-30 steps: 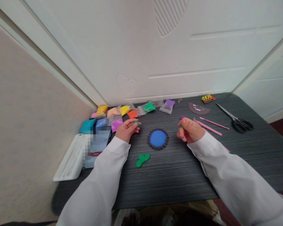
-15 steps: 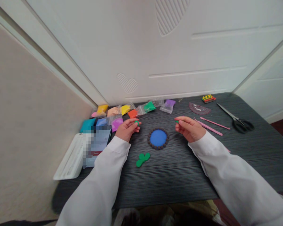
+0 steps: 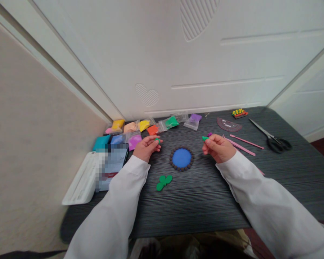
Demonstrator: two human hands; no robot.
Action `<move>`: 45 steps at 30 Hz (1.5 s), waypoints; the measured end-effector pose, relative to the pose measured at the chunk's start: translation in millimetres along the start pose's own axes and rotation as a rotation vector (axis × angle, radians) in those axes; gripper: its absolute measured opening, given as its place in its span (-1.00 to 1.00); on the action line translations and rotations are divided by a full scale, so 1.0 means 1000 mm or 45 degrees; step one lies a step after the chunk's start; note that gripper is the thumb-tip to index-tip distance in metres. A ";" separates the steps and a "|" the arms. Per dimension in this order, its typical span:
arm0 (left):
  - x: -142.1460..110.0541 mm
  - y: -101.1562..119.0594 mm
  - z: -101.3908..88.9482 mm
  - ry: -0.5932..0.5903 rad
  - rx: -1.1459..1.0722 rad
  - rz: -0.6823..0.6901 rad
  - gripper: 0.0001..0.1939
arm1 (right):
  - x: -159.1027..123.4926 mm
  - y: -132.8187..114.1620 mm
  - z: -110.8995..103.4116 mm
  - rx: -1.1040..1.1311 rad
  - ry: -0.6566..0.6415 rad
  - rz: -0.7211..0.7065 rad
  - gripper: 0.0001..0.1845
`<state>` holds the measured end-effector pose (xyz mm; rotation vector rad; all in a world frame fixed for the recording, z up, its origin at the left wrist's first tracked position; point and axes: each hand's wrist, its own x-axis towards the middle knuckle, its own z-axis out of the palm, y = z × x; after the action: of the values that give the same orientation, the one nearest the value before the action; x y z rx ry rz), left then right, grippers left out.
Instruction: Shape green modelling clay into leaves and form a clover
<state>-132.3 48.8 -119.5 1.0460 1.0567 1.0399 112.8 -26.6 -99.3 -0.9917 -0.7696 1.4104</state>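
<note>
Between the thumb and fingers of my left hand (image 3: 146,148) is a small lump of green modelling clay (image 3: 157,141). My right hand (image 3: 218,147) pinches a second bit of green clay (image 3: 205,138), which has a pointed end. On the table between and below my hands lies a blue clay disc (image 3: 181,158), ringed with dark brown clay balls (image 3: 192,158). Nearer to me rests a flat green clay piece (image 3: 164,182) with three rounded leaves. A small purple lump (image 3: 210,134) shows just behind my right fingers.
Bags of coloured clay (image 3: 171,122) line the back left. At the left are a phone-like device (image 3: 115,165), partly blurred, and a white tray (image 3: 79,181). Pink tools (image 3: 245,141), a protractor (image 3: 229,124), scissors (image 3: 271,138) and a small yellow-and-red model (image 3: 239,113) lie right.
My right fingers have shifted, so more of their green clay shows, along with the purple lump behind. My left hand keeps its pinch, almost unmoved. The view has shifted slightly.
</note>
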 end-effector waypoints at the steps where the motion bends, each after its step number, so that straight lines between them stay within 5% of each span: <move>1: 0.000 0.000 0.000 -0.001 0.000 -0.002 -0.66 | 0.000 -0.001 -0.001 0.014 0.015 -0.019 -0.75; 11: 0.001 0.000 -0.002 -0.023 0.007 -0.020 -0.65 | 0.003 -0.004 -0.002 0.070 0.100 -0.058 -0.68; 27: 0.000 0.001 -0.002 -0.028 0.013 -0.022 -0.65 | 0.004 0.001 0.000 0.036 0.055 -0.110 -0.82; 40: 0.001 0.000 -0.003 -0.043 0.010 -0.021 -0.65 | 0.005 -0.002 -0.001 0.107 0.002 -0.083 -0.65; 45: 0.001 -0.001 -0.003 -0.040 0.011 -0.010 -0.67 | 0.003 -0.003 -0.001 0.085 -0.027 -0.046 -0.74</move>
<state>-134.6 50.1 -121.1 1.0614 1.0400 1.0104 115.3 -23.6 -97.3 -0.9085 -0.7477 1.4083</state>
